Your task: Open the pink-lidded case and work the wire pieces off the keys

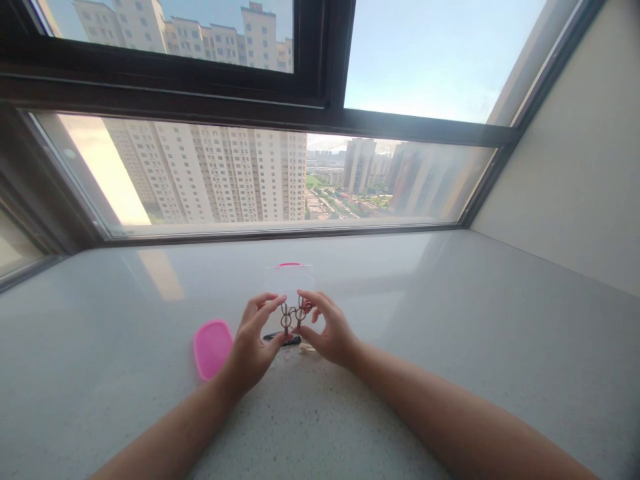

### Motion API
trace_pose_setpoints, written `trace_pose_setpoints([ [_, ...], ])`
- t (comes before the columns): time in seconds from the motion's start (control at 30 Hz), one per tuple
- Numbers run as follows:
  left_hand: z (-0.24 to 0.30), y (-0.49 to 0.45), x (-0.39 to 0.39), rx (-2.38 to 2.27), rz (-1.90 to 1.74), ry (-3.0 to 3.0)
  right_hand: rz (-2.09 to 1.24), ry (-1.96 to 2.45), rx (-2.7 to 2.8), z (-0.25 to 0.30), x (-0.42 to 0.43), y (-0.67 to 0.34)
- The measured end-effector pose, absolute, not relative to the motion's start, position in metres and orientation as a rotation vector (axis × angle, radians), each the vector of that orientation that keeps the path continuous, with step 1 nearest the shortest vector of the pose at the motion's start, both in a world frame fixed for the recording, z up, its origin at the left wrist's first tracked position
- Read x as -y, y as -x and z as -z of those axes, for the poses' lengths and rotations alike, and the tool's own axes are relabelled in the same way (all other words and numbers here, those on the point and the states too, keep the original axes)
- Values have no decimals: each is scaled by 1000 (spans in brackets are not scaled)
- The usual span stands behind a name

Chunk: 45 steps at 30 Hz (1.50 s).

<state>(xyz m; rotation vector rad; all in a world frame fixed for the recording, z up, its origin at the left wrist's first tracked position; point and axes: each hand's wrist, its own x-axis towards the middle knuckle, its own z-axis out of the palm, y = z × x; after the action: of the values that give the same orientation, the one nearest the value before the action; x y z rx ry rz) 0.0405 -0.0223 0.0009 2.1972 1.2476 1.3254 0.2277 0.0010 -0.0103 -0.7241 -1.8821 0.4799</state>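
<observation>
My left hand (pixel 257 337) and my right hand (pixel 330 330) meet above the middle of the counter. Between them is a bronze-coloured metal ring puzzle (pixel 286 321), made of linked rings and short bars. The left thumb and fingertips pinch its left part upright; the right thumb and forefinger grip its right part. Just beneath, a slim black object (pixel 274 337) lies on the counter, partly covered by the fingers. A small cream-coloured item (pixel 306 348) rests by the right thumb, too small to name.
The speckled pale counter (pixel 320 427) runs up to a dark-framed window (pixel 280 235). To the left of my left hand lies a pink rounded lid (pixel 213 349). Beyond the hands stands a clear container with a pink handle (pixel 289 265). A white wall (pixel 565 167) bounds the right side.
</observation>
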Motion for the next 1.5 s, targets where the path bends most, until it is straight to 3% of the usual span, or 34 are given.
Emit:
trace_pose_setpoints([
  [1.5, 4, -42, 22, -1260, -1342, -2098, -469, 750, 1661, 11, 3, -223],
])
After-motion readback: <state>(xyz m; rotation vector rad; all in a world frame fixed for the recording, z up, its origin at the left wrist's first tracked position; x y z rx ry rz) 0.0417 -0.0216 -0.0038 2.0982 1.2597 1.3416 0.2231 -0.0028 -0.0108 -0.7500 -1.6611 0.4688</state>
